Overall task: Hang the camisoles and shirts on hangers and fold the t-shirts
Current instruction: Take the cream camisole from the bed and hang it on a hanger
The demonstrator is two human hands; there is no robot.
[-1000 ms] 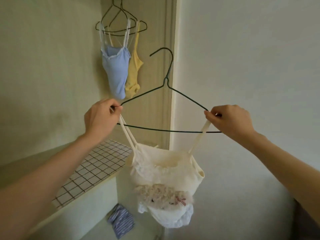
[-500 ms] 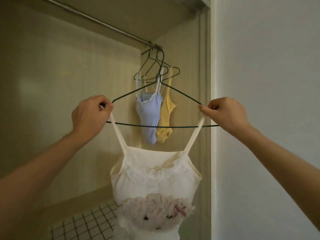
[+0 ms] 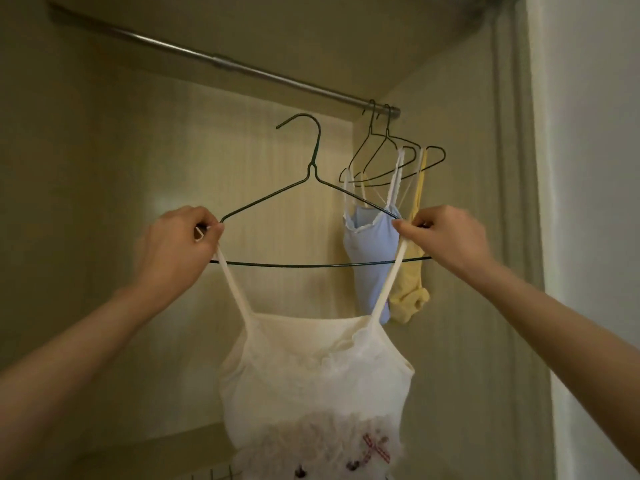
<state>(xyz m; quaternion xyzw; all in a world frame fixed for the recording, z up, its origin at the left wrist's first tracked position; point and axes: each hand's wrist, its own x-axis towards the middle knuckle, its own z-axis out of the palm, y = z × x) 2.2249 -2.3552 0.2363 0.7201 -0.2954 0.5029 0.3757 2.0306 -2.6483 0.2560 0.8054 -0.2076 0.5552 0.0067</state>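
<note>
- Camisole, white (image 3: 317, 382), hangs by its straps from a wire hanger (image 3: 313, 209), bar level, held up between both hands;
- left hand (image 3: 176, 251) and right hand (image 3: 443, 240) each pinch a hanger end with its strap;
- hook sits below and just left of the closet rod (image 3: 221, 62), about equally near either hand; blue camisole (image 3: 372, 251) and yellow camisole (image 3: 410, 292) already hang at right.

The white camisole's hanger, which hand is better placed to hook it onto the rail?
Probably the right hand: it grips the hanger end nearest the rail's hung blue camisole and yellow camisole. The left hand can release afterwards.
</note>
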